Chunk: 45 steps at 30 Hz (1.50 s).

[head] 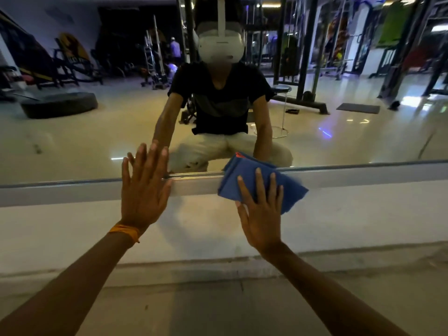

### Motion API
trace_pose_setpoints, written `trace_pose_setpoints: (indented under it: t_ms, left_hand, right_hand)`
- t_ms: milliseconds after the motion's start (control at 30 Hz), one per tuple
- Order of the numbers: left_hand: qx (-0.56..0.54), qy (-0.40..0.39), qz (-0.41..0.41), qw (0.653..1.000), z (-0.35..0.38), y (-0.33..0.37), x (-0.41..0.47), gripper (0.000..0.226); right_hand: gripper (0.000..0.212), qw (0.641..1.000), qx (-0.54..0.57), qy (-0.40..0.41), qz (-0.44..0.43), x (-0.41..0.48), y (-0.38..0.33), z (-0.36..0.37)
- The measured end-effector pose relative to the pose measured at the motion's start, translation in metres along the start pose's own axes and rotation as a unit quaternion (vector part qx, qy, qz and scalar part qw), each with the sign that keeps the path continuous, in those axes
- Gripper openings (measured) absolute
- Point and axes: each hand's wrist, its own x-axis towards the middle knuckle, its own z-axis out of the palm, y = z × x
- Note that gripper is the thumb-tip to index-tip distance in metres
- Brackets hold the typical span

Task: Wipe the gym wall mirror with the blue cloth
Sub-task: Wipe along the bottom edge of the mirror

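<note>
Gym, dim light. Mirror [97, 141] fills the upper half of the view, with weight machines [300, 57], a glossy pale floor and a round stool [282, 88] reflected in it. My own reflection is there too, crouched, in a dark shirt and light trousers.

Wall [72, 226] below the glass: a white band running the full width, ending in a low step.

Floor [218, 306] at the bottom: grey, scuffed.

Frame [363, 175]: a thin metal strip along the mirror's lower edge, with a pale ledge just under it.

Both forearms reach forward from the bottom corners.

Left hand [143, 192]: flat, fingers straight and spread, holding nothing. The palm lies over the frame and ledge, and the fingertips reach up onto the glass.

Right hand [261, 214]: flat as well, fingers straight and slightly apart, not curled. The fingers press on the cloth while the heel of the hand is over the white wall.

Cloth [244, 175]: blue, folded, tilted. It lies across the frame, its top corner on the lowest part of the glass and its lower part on the ledge and wall. Its right edge is blurred. There is a small red mark at the top corner.

Wristband [124, 231]: orange, on the left wrist.
</note>
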Motion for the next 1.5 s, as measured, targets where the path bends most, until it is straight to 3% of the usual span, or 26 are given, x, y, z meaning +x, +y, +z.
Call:
trace_pose_setpoints:
  t_ms: [67, 233, 433, 567, 667, 767, 967, 1133, 1200, 1333, 1500]
  left_hand:
    - [0.008, 0.013, -0.030, 0.999, -0.004, -0.030, -0.005, 0.068]
    - [0.000, 0.035, 0.017, 0.999, 0.008, -0.055, -0.009, 0.067]
    - [-0.010, 0.055, 0.002, 0.998, 0.022, -0.054, -0.014, 0.067]
    - [-0.018, 0.061, 0.028, 0.998, 0.027, -0.065, -0.021, 0.065]
    - [-0.010, 0.067, 0.036, 0.997, 0.031, -0.070, -0.028, 0.065]
    - [-0.016, 0.075, 0.034, 0.996, 0.035, -0.071, -0.029, 0.065]
    - [-0.025, 0.040, 0.040, 0.998, 0.028, -0.072, -0.029, 0.066]
    - [-0.048, -0.007, 0.051, 0.998, 0.001, -0.084, -0.027, 0.063]
    - [-0.039, -0.001, 0.017, 0.999, -0.009, -0.095, -0.026, 0.065]
    - [-0.008, 0.023, -0.087, 0.996, -0.022, -0.115, -0.027, 0.067]
    - [0.014, -0.001, -0.068, 0.998, -0.020, -0.126, -0.031, 0.070]
  right_hand:
    - [0.060, 1.000, 0.000, 0.014, 0.020, -0.001, 0.022, -0.007]
    - [0.060, 0.980, 0.044, 0.063, 0.183, -0.001, 0.048, -0.029]
    - [0.061, 1.000, 0.009, -0.014, -0.014, 0.014, -0.074, 0.010]
    - [0.057, 0.996, -0.025, -0.046, -0.078, 0.011, -0.041, 0.001]
    - [0.061, 0.998, -0.058, -0.031, -0.015, 0.006, 0.030, -0.030]
    - [0.062, 0.997, -0.033, -0.023, 0.065, 0.006, 0.022, -0.034]
    - [0.056, 0.991, -0.030, -0.059, -0.120, 0.015, -0.081, 0.015]
    - [0.058, 0.991, -0.060, -0.049, -0.107, 0.016, -0.012, -0.015]
    - [0.057, 0.994, -0.060, -0.049, -0.080, 0.011, 0.008, -0.025]
    - [0.060, 0.994, -0.047, -0.035, -0.092, 0.015, -0.054, 0.005]
    - [0.061, 0.972, -0.057, -0.018, -0.226, 0.043, -0.134, 0.043]
